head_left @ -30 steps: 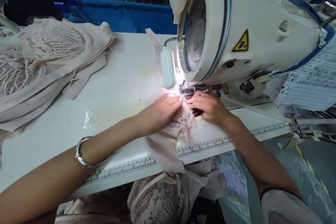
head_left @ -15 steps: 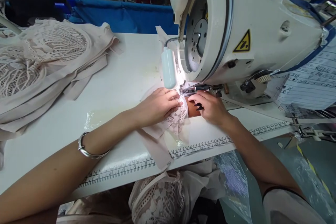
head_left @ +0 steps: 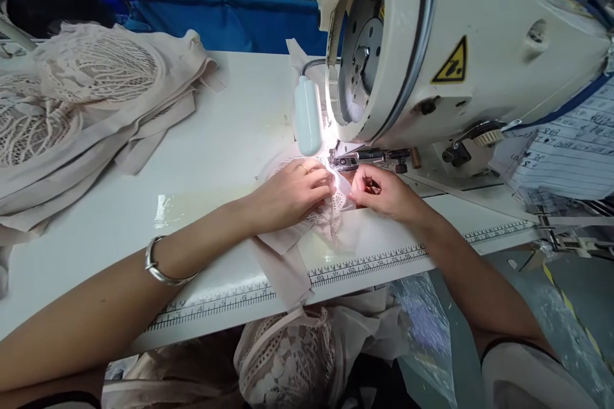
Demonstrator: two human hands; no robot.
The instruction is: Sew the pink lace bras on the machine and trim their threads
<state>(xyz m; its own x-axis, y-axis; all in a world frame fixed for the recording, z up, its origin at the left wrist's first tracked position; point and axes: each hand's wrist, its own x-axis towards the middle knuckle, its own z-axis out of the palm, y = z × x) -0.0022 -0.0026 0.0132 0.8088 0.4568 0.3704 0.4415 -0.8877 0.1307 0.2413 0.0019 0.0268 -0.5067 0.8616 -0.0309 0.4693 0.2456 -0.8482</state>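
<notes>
A pale pink lace garment piece (head_left: pixel 338 208) lies under the needle area of the sewing machine (head_left: pixel 384 45), lit by a small lamp. My left hand (head_left: pixel 295 195), with a ring and a bracelet, rests on the lace with its fingers bent together and gripping the cloth, left of the presser foot (head_left: pixel 345 163). My right hand (head_left: pixel 384 192) is closed in a pinch on the lace's right edge, just below the foot. A small dark tool, partly hidden, sits inside its curled fingers. Fabric strips (head_left: pixel 283 268) trail toward the table's front edge.
Several beige lace bras (head_left: pixel 105 89) are heaped at the left of the white table (head_left: pixel 230 128). A printed ruler (head_left: pixel 374 267) runs along its front edge. Another lace bra (head_left: pixel 288 358) lies below, by my lap. Written papers (head_left: pixel 570 147) hang at the right.
My right hand has shifted from flat beside the foot to a pinch on the lace edge, covering the brown patch and the dark tool more. My left hand stays nearly in place.
</notes>
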